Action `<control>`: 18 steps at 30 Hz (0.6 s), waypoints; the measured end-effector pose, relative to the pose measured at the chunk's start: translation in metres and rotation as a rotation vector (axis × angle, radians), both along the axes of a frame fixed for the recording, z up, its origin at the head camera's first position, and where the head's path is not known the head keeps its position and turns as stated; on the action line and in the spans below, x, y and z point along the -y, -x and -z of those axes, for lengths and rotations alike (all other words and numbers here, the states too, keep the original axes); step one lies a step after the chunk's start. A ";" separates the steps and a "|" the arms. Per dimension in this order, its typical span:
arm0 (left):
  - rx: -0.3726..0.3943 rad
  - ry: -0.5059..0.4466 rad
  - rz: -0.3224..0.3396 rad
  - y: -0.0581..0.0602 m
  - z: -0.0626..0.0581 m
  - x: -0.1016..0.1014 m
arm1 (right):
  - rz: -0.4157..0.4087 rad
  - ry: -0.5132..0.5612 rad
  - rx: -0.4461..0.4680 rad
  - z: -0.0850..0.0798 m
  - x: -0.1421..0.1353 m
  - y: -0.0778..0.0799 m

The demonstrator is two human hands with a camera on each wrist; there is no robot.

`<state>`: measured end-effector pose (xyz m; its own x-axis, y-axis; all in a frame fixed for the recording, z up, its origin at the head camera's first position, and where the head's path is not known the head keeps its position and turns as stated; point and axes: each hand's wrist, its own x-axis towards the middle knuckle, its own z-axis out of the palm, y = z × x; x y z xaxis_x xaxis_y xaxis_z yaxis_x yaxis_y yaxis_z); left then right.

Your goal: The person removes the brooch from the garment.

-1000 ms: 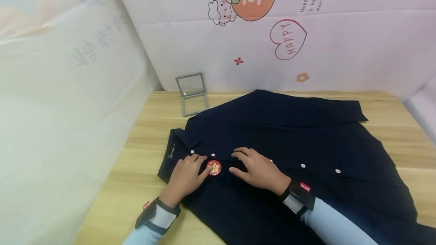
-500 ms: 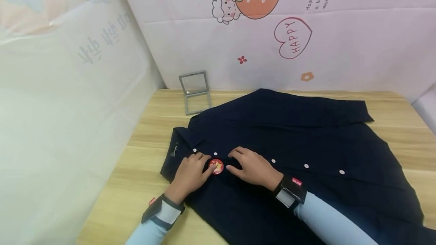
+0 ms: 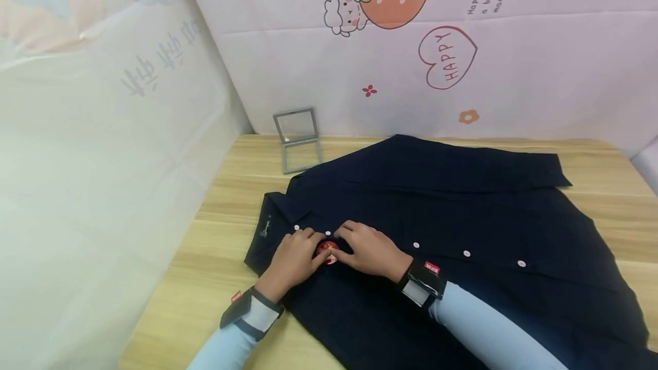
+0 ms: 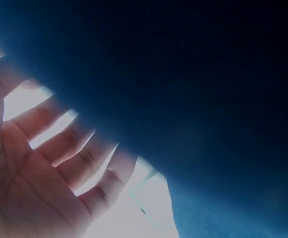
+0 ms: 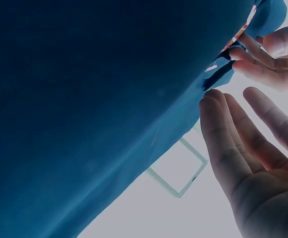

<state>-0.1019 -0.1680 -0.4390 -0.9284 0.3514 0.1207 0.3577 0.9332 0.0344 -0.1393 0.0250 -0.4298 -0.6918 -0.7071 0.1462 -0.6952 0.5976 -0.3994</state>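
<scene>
A dark navy shirt (image 3: 437, 210) with white buttons lies spread on the table, collar to the left. On its front, near the collar, sits a round red pin badge (image 3: 329, 245) with a yellow design. My left hand (image 3: 294, 258) rests at the badge's left, thumb touching it. From the right, my right hand (image 3: 372, 251) reaches in, its thumb at the badge's edge by the other thumb. Both thumbs partly cover the badge. The left wrist view shows the left fingers (image 4: 79, 163) spread and fairly straight; in the right wrist view the right fingers (image 5: 228, 144) look extended.
An opened grey-framed folding mirror (image 3: 301, 171) stands behind the collar, at the table's back edge. The wooden table (image 3: 205, 244) meets a printed white backdrop (image 3: 308, 84) behind and a pale sheet (image 3: 103, 187) at the left.
My right hand has moved left until its thumb meets the badge. The left hand stays by the badge. The whole head view has shifted slightly.
</scene>
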 end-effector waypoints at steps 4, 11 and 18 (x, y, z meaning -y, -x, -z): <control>-0.028 0.039 0.036 0.001 0.000 0.000 | -0.011 -0.027 0.004 0.001 0.005 0.002; -0.041 0.050 0.081 0.001 0.001 0.001 | -0.035 -0.076 0.024 0.003 0.010 0.005; -0.028 0.050 0.081 0.002 0.003 0.002 | -0.051 -0.072 0.020 0.008 0.013 0.008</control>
<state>-0.1042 -0.1697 -0.4421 -0.8933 0.4312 0.1270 0.4320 0.9016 -0.0225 -0.1474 0.0121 -0.4380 -0.6569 -0.7497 0.0801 -0.7178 0.5894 -0.3707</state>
